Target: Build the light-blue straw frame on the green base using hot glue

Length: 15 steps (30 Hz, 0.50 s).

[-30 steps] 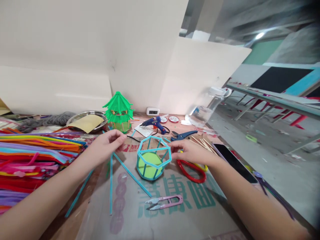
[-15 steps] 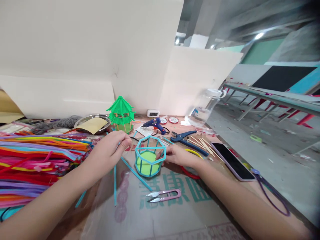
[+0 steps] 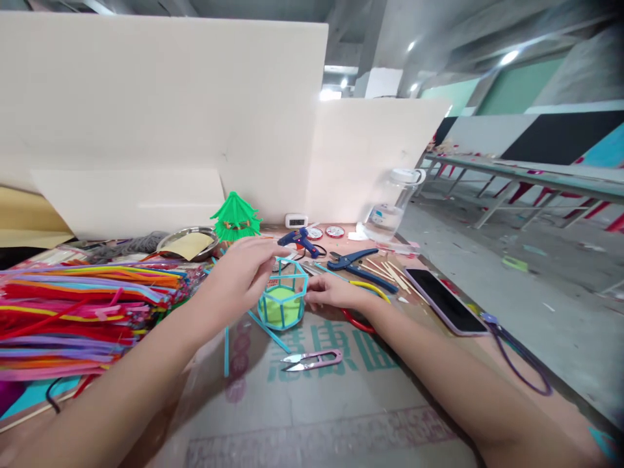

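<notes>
A light-blue six-sided frame, with a lime-green base, stands on the covered table before me. My left hand is closed at its upper left rim, and the back of this hand hides that corner. On the right side of the frame, my right hand pinches an upright bar between thumb and fingers. Loose blue pipe cleaners lie beside the frame on the left. Pink-handled thread snips rest in front of it.
Bundled coloured pipe cleaners fill the left. Behind stand a green-roofed model, a metal dish, a blue glue gun and a water bottle. Blue cutters, wooden sticks and a phone lie right.
My left hand has come right, from beside the frame onto its upper left rim. My right hand stays at the frame's right side. The view has shifted slightly.
</notes>
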Motion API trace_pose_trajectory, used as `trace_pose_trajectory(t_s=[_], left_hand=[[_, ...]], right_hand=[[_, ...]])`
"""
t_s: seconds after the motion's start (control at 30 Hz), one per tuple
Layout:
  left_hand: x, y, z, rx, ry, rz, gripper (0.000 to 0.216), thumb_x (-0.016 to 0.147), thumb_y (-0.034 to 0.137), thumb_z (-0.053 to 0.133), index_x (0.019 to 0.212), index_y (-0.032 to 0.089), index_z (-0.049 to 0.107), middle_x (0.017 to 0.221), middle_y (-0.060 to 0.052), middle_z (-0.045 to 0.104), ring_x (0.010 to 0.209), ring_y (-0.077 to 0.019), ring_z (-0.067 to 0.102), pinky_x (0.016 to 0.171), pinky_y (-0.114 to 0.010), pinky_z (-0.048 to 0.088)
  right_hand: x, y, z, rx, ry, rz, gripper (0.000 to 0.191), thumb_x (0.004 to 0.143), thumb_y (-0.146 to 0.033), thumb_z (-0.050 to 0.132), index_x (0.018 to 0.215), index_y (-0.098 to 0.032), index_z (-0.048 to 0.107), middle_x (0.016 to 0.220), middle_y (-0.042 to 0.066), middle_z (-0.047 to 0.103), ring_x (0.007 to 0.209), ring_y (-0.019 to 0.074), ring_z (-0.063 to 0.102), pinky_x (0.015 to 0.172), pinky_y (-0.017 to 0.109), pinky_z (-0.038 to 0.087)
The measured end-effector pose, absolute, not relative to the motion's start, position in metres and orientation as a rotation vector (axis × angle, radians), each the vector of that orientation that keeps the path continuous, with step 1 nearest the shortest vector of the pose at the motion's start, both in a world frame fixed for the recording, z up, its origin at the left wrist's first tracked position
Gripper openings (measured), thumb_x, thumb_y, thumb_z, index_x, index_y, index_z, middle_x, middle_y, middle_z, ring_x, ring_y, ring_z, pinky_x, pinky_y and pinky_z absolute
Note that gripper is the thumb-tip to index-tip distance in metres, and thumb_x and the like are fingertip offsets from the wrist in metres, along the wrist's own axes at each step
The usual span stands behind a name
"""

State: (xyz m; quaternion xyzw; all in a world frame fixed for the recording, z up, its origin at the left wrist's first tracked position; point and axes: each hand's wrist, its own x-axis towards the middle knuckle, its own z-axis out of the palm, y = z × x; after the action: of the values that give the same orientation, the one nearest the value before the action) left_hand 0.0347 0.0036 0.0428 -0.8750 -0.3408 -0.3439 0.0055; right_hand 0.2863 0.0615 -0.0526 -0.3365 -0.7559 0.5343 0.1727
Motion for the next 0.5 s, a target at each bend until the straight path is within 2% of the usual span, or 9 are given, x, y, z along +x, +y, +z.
trace_pose_trajectory(t_s=[0.13,0.33,0.5], left_hand=[[0.038,0.008,0.035,-2.71,-0.938,-0.933,0.027,0.096,0.016,0.048,0.115,0.02,0.067,0.117,-0.006,0.072,0.116,-0.0224,0.06,0.104,-0.043,0.041],[0.026,0.017,0.026,-2.704,-0.962,-0.898,0.022,0.094,0.032,0.059,0.107,0.02,0.071,0.106,-0.006,0.075,0.104,-0.0243,0.065,0.093,-0.041,0.048],[0.036,0.022,0.033,-2.753,-1.03,-0.835,0.026,0.093,0.036,0.058,0.111,0.023,0.072,0.109,-0.007,0.074,0.106,-0.0237,0.065,0.093,-0.038,0.047]], right_hand=[[0.286,0.062,-0.055,-0.935,-2.138,1.52,0.03,0.083,-0.043,0.066,0.09,-0.014,0.069,0.069,-0.001,0.064,0.059,0.0102,0.054,0.057,0.021,0.041],[0.283,0.061,-0.058,-0.956,-2.133,1.486,0.03,0.082,-0.043,0.067,0.086,-0.013,0.071,0.066,-0.001,0.062,0.059,0.0105,0.053,0.057,0.022,0.041],[0.283,0.06,-0.056,-0.967,-2.171,1.416,0.03,0.081,-0.044,0.068,0.08,-0.014,0.072,0.067,-0.001,0.064,0.06,0.0107,0.053,0.059,0.022,0.04]])
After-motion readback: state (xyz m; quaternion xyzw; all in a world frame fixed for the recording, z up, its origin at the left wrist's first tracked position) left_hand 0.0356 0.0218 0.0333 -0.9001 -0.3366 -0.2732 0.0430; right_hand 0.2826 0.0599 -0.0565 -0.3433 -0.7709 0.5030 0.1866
